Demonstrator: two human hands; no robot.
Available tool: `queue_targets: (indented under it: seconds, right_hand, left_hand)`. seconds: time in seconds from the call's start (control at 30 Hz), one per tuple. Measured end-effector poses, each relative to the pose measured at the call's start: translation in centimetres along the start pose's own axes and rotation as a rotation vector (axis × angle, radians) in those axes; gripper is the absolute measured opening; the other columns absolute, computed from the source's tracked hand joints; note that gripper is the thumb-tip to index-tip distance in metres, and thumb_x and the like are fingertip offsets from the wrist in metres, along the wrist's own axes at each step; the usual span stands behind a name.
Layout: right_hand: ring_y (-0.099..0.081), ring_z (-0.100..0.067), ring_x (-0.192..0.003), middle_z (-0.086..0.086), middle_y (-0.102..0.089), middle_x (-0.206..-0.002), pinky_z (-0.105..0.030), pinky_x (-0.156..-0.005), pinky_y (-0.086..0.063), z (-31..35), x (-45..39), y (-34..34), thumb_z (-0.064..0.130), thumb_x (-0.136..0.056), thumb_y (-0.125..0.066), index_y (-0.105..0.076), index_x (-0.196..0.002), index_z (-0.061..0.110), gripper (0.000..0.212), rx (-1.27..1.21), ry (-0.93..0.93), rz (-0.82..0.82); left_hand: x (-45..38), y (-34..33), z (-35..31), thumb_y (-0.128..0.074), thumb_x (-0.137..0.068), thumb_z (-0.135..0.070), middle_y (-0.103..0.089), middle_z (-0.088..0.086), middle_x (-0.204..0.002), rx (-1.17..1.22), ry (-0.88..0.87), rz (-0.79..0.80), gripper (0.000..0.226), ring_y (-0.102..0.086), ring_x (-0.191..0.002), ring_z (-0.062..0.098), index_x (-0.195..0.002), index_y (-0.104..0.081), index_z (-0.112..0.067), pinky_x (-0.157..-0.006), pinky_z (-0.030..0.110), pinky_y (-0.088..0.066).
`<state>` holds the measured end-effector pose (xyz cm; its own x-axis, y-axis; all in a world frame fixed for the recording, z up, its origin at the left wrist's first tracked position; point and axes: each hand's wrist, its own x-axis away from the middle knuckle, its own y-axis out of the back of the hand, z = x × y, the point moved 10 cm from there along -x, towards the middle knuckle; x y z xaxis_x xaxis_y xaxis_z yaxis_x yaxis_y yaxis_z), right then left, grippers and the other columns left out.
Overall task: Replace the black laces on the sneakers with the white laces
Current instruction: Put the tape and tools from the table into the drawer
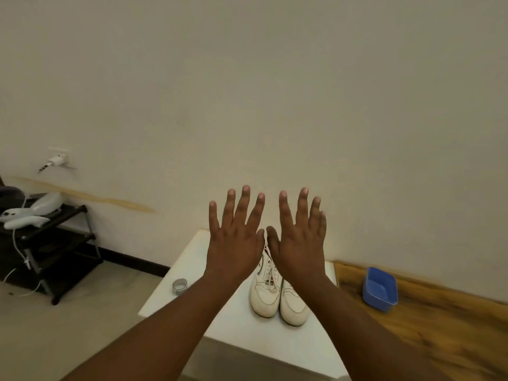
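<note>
black metal makes up the shelf rack (55, 237) at nine o'clock, standing on the pale floor against the wall, with white and grey objects (33, 213) lying on its top tier and a thin white cord (19, 248) trailing down its side. above it, on the cream wall, a white plug (56, 160) sits in a socket. moving right, a white table (176, 273) fills the lower centre, and a small round metal tin (179, 285) stands near its nine o'clock edge. the left hand (235, 237) is raised above the table, back toward the camera, fingers straight and spread, grasping nothing. just beside it the right hand (298, 240) is held up the same way, fingers splayed and released, its thumb almost meeting the left thumb. below and between the two wrists, the pair of white sneakers (277, 292) rests on the table top side by side and touching, toes pointing toward six o'clock; white laces (270, 270) show on the left-lying shoe, while the upper parts of both are hidden behind the hands. neither hand touches the shoes. at three o'clock a wooden surface (428, 325) adjoins the table, and a blue plastic tub (380, 288) sits on it near the wall.
</note>
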<state>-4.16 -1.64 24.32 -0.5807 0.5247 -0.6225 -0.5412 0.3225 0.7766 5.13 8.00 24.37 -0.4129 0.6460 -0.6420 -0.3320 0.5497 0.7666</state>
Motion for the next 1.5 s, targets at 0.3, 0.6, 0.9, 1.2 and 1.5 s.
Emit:
queue_targets:
  seconds: [0.3, 0.6, 0.9, 1.2, 1.5]
  right_hand:
    - [0.013, -0.039, -0.155, -0.016, 0.012, -0.169, -0.061, -0.122, -0.009, 7.8, -2.3, 16.2, 0.057, -0.104, -0.035, -0.001, -0.163, 0.026, 0.075, 0.005, 0.091, -0.258]
    - [0.011, -0.036, -0.156, -0.011, 0.013, -0.170, -0.057, -0.124, -0.010, 11.0, -2.1, 19.7, 0.059, -0.104, -0.035, 0.001, -0.163, 0.030, 0.075, -0.047, 0.098, -0.256]
    - [-0.012, -0.027, -0.156, -0.006, -0.012, -0.170, -0.046, -0.123, -0.023, 15.6, 0.2, 8.8, 0.060, -0.103, -0.035, -0.010, -0.162, 0.034, 0.069, -0.245, 0.147, -0.059]
    - [-0.059, -0.022, -0.111, 0.005, -0.061, -0.124, -0.037, -0.090, -0.050, 20.7, 3.9, -7.0, 0.046, -0.100, -0.039, -0.053, -0.131, 0.029, 0.039, -0.232, 0.297, 0.402]
    - [-0.063, -0.013, -0.107, 0.007, -0.064, -0.123, -0.029, -0.086, -0.055, 24.5, 14.1, -22.3, 0.037, -0.101, -0.044, -0.059, -0.129, 0.029, 0.032, -0.251, 0.318, 0.748]
  left_hand:
    - [-1.5, 16.8, 2.9, -0.027, -0.103, -0.049, 0.009, 0.008, -0.168, -0.004, 0.013, -0.251, 0.069, 0.008, -0.155, 0.031, -0.161, 0.003, -0.026, -0.119, 0.064, -0.007]
    - [-0.6, 20.9, 5.0, -0.033, -0.101, -0.044, -0.013, 0.005, -0.168, 0.022, 0.059, -0.243, 0.062, -0.004, -0.155, 0.028, -0.159, -0.018, -0.028, -0.120, 0.061, -0.007]
    - [5.9, 8.6, 11.8, -0.040, -0.098, -0.038, -0.048, -0.002, -0.150, 0.216, 0.297, -0.096, 0.049, -0.038, -0.143, 0.022, -0.146, -0.043, -0.027, -0.117, 0.052, -0.027]
    - [16.1, -6.9, 21.0, -0.058, -0.093, -0.010, -0.061, 0.004, -0.123, 0.518, 0.794, -0.066, 0.034, -0.061, -0.104, 0.026, -0.126, -0.060, -0.017, -0.084, 0.042, -0.051]
    - [33.3, -20.0, 26.8, -0.038, -0.100, -0.002, -0.022, 0.011, -0.163, 0.702, 1.277, 0.290, 0.060, -0.034, -0.145, 0.027, -0.158, -0.021, -0.007, -0.114, 0.032, -0.029]
